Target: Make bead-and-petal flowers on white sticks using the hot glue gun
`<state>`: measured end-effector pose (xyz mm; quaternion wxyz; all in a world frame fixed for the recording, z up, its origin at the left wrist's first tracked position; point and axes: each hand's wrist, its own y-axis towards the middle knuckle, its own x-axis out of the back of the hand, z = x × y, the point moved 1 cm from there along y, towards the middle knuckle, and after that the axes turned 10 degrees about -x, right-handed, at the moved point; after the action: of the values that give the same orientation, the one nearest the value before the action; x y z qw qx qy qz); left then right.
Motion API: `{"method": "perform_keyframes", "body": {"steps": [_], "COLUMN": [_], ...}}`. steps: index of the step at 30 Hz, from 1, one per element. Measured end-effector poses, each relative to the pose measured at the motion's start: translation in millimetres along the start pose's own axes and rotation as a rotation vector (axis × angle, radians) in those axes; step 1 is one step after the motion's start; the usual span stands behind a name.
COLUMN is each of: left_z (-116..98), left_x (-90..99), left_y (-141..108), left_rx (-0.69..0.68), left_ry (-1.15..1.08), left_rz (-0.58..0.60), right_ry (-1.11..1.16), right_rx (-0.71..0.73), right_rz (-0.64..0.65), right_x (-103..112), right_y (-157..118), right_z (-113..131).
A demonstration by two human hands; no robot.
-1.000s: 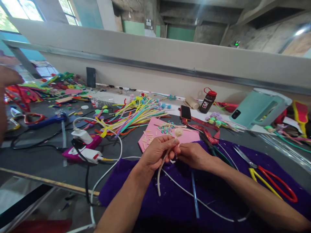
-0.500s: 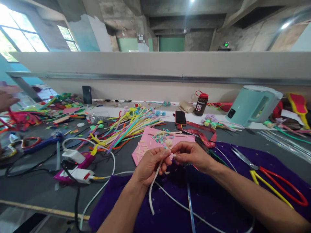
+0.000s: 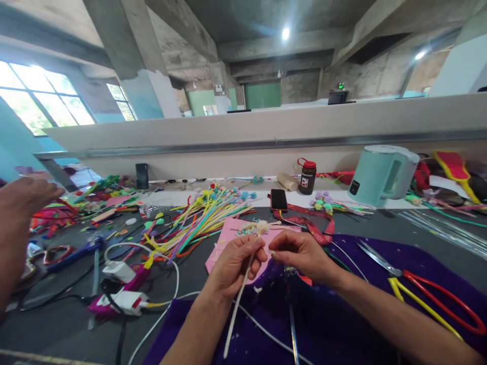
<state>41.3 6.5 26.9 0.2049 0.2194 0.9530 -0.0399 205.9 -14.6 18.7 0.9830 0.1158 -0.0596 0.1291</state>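
Note:
My left hand (image 3: 241, 261) pinches a cream fuzzy stem (image 3: 236, 312), which hangs down below the fingers. At its top, just above the fingertips, is a cream tufted head (image 3: 262, 227). Close by on the right, my right hand (image 3: 299, 252) has thumb and forefinger together on a tiny pale bit too small to name. Behind both hands lies a pink sheet (image 3: 224, 235) with small cream and teal pieces on it. Purple cloth (image 3: 342, 314) spreads beneath my forearms.
Scissors (image 3: 395, 271) with red and yellow handles rest at right. Colourful stems (image 3: 205, 215), a phone (image 3: 279, 200), a bottle (image 3: 307, 177) and a kettle (image 3: 382, 175) stand or lie farther back. A power strip (image 3: 110, 299) is left. Another person's hand (image 3: 32, 195) reaches in at far left.
The view has tilted up a little. My right hand has moved slightly away from my left fingertips. The stem hangs straighter, and the other person's arm has come farther into view.

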Motion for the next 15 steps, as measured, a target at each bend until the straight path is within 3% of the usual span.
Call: {"method": "perform_keyframes", "body": {"steps": [6, 15], "left_z": [25.1, 33.8], "left_x": [-0.5, 2.8], "left_y": [4.3, 2.0], "left_rx": [0.002, 0.016], "left_ry": [0.044, 0.078], "left_rz": [0.010, -0.062], "right_ry": [-0.391, -0.547], "right_rx": [0.316, 0.428], "right_rz": [-0.077, -0.141], "right_x": [6.2, 0.5], "right_y": [-6.3, -1.6], "right_z": [10.1, -8.4]}}
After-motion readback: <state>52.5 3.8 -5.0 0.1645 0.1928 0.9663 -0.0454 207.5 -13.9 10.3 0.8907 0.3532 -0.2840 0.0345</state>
